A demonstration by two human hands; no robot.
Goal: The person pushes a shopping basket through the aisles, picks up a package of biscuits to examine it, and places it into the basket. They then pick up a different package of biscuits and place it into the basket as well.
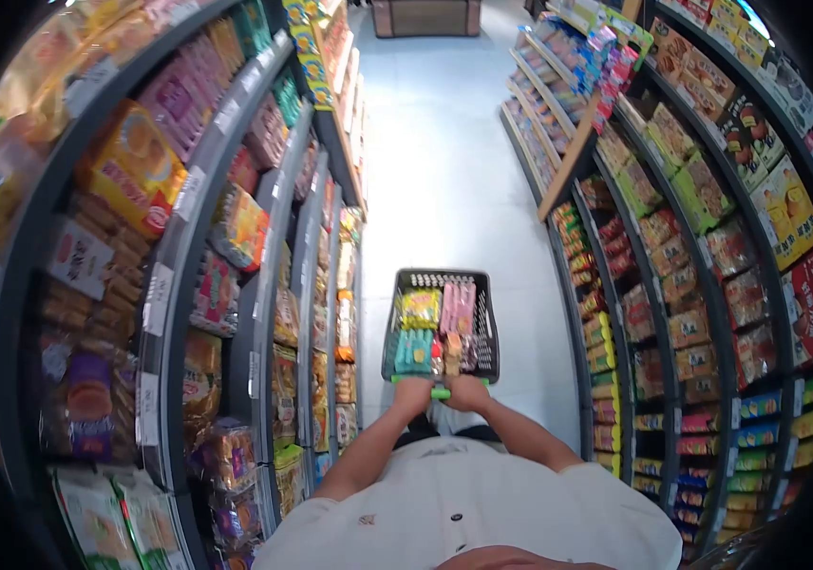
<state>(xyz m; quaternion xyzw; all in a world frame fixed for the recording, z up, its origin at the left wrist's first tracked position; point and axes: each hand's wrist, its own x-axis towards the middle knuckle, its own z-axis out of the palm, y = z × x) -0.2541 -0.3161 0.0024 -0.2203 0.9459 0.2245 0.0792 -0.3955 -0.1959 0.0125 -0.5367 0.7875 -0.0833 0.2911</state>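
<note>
In front of my body is a black shopping basket with perforated walls and a green handle. My left hand is wrapped round the left part of this handle, and my right hand grips it further right. Inside the basket, a yellow packet lies at the back left beside a pink packet. A teal packet sits nearer me on the left. Next to it are a small red-topped item and a brown packet, whose kinds I cannot make out.
Shelves of packaged snacks with price labels line the left side. On the right, more shelves hold bagged and boxed food. A pale tiled floor runs ahead between them to a brown box-like stand at the far end.
</note>
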